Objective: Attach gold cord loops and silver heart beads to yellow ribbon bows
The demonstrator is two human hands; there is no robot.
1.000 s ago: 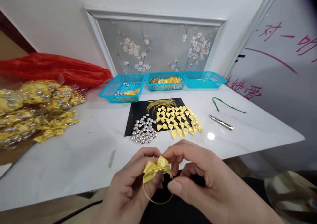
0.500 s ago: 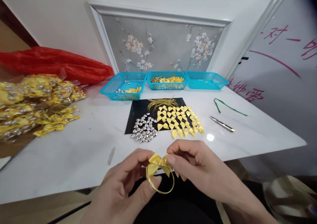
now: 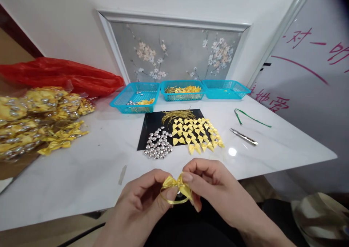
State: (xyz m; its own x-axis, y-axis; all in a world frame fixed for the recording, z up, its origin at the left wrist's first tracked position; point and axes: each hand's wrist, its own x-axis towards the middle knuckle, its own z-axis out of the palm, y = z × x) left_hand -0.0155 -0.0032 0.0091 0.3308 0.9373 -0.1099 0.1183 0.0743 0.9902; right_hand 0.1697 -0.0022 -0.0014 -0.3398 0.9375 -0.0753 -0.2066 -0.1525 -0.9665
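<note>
A yellow ribbon bow (image 3: 185,191) with a loop of gold cord (image 3: 176,202) is held between my two hands, in front of the table edge. My left hand (image 3: 148,199) pinches the bow's left side, its thumb pressed over the middle and the cord. The right side is gripped between thumb and fingers of my right hand (image 3: 212,188). A bit of something silvery shows beneath the bow, mostly hidden. Beyond my hands, silver beads (image 3: 159,145) lie in a heap beside rows of yellow bows (image 3: 191,131) and a bundle of gold cords (image 3: 180,114).
The beads, bows and cords lie partly on a black mat (image 3: 148,125). Blue baskets (image 3: 116,103) line the back. Thread snips (image 3: 243,136) and a green cord (image 3: 252,119) are at right. Bagged bows (image 3: 46,101) and a red plastic bag (image 3: 60,72) stand at left.
My left thumb has moved up from the loop onto the bow's middle. The cord loop, which hung down round, now tips flatter and sits higher against the bow.
</note>
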